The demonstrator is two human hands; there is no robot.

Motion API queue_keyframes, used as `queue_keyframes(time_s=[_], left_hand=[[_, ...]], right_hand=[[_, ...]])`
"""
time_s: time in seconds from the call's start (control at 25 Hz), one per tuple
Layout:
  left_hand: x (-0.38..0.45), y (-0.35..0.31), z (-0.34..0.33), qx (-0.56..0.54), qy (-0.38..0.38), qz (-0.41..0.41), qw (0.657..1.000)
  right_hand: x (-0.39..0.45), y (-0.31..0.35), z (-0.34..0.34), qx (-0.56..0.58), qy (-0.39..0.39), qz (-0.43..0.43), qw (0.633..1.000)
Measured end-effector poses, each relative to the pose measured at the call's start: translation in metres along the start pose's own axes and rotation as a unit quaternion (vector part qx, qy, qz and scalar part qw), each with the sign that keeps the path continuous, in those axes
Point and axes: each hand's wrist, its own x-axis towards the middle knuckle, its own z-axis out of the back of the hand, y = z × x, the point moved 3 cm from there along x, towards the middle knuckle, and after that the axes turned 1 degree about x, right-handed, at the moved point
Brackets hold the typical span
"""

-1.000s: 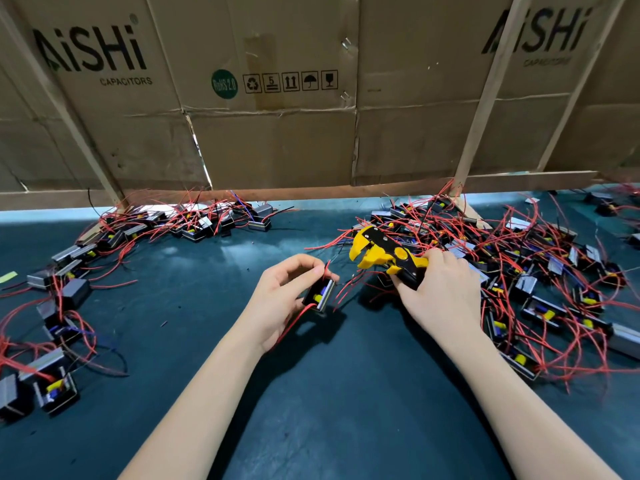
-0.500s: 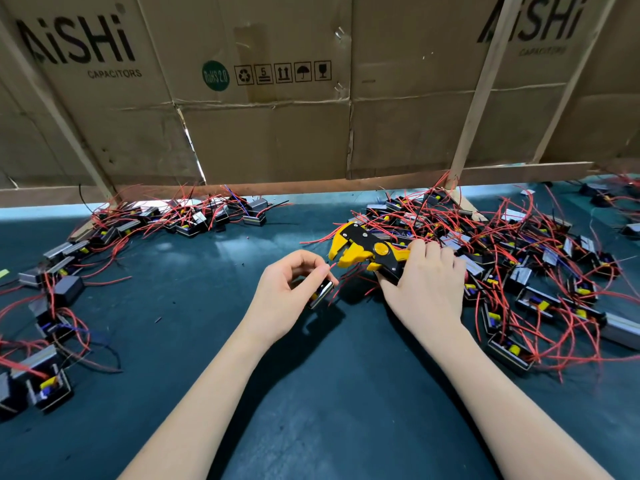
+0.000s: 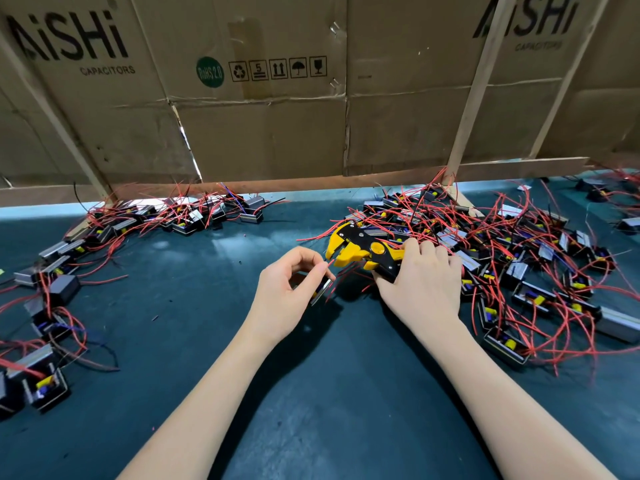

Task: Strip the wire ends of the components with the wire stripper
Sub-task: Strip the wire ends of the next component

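Hands: 2. L hand pinches red wire end of 1 small black component, just beside head of 1 yellow-black plastic wire stripper; R hand grips its handles. Component piles w/ red leads: 2, left & right on dark teal mat.

A single head-worn wide-angle view looks forward and down from close above a dark green table. Both forearms enter from the near edge, hands meeting mid-frame. A cardboard wall closes the far side, its lines bowed by the lens. No second view exists.
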Motion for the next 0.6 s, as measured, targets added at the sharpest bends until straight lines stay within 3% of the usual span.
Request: queue_keyframes(time_s=[0.28, 0.6], left_hand=[[-0.001, 0.003, -0.003, 0.019, -0.039, 0.016, 0.999], [-0.002, 0.001, -0.003, 0.049, -0.017, 0.021, 0.998]], right_hand=[[0.000, 0.000, 0.004, 0.004, -0.015, 0.017, 1.000], [0.004, -0.003, 0.012, -0.010, 0.001, 0.028, 1.000]])
